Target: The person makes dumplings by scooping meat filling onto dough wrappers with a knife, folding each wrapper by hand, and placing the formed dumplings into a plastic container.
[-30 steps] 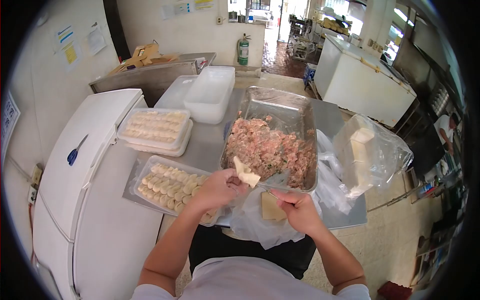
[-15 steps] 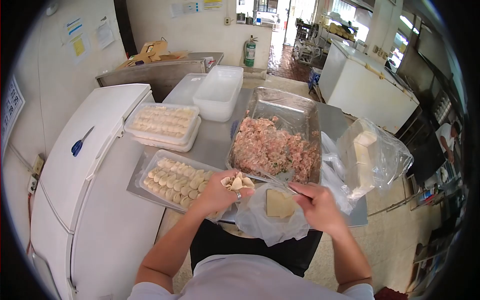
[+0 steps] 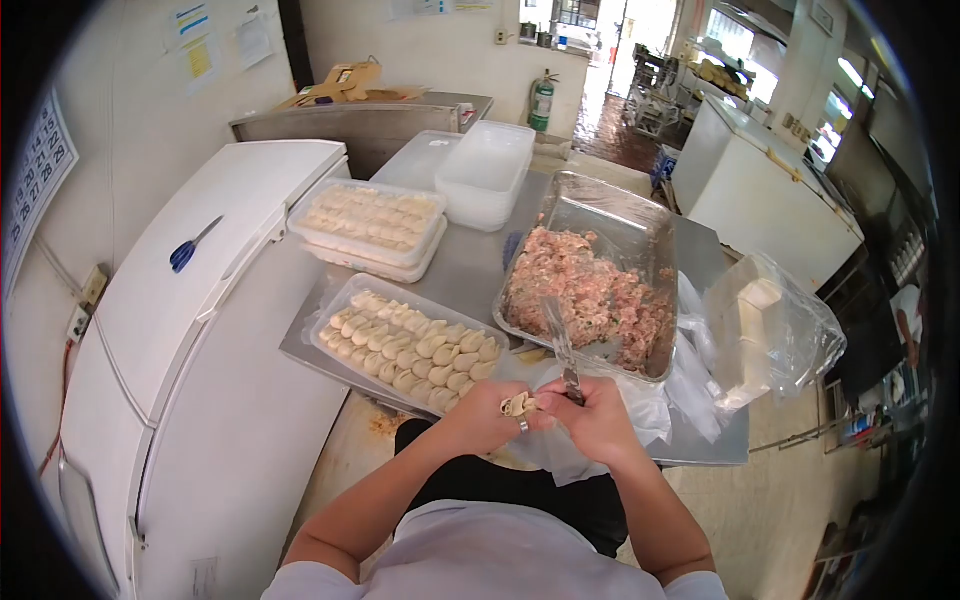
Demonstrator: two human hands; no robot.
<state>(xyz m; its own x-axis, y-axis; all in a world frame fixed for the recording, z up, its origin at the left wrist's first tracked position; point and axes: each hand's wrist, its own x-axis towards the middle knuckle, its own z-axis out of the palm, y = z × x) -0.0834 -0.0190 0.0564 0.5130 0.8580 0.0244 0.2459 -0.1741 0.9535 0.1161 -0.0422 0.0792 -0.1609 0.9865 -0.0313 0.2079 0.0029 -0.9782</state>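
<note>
My left hand (image 3: 487,418), a ring on one finger, is closed around a folded dumpling (image 3: 519,405). Against it presses my right hand (image 3: 592,415), whose thumb and fingertips meet the dough while gripping a flat metal spreader (image 3: 562,345) that points away from me. Just left of my hands, a plastic tray (image 3: 318,325) holds rows of shaped dumplings (image 3: 415,350). Beyond the right hand, ground meat filling (image 3: 590,285) lies in a deep metal pan (image 3: 625,200). Below my hands is a plastic bag (image 3: 570,462), largely covered; no wrapper stack is visible on it.
Stacked containers of dumplings (image 3: 370,222) and nested empty tubs (image 3: 485,170) stand at the back left. Bagged wrapper blocks (image 3: 755,335) sit at the right edge of the metal table (image 3: 465,265). Blue scissors (image 3: 190,248) lie on the white freezer (image 3: 250,190).
My hands have come together; the right has moved left to the dumpling, and the spreader now points upward over the pan's edge. The view has shifted, so the surroundings appear further right.
</note>
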